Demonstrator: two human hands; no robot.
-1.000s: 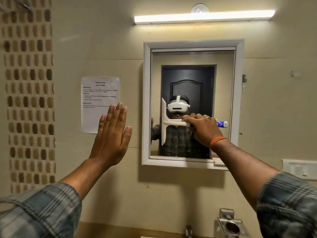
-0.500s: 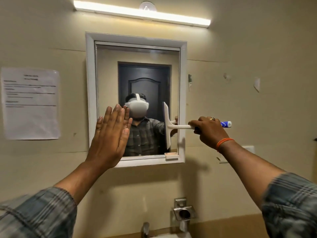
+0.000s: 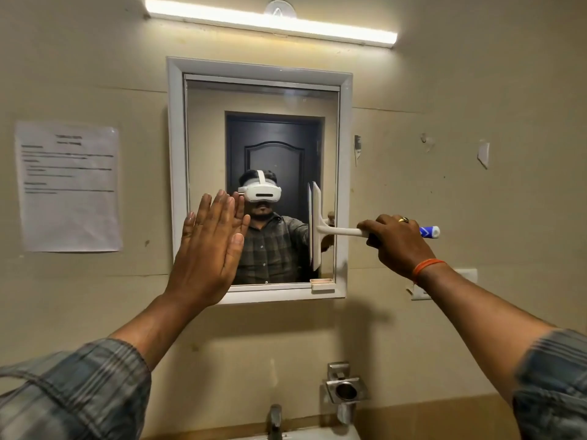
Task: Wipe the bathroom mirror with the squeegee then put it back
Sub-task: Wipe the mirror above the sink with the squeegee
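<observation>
Squeegee [image 3: 317, 227] blade shifted from mirror [image 3: 263, 147] left half to right edge, upright against glass. Right hand [image 3: 397, 242] grip curled tight round handle, blue tip poking out past fist. Left hand [image 3: 206, 249] flat, fingers straight, overlapping mirror's lower left; contact with glass unclear. Tap [image 3: 274, 420] cut off at bottom. Notice [image 3: 68, 185] text unreadable.

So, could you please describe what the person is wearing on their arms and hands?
Both forearms are bare below rolled-up grey-blue plaid shirt sleeves, the left sleeve and the right sleeve. The right hand has a gold ring on one finger and an orange band at the wrist. The left hand wears nothing.
</observation>
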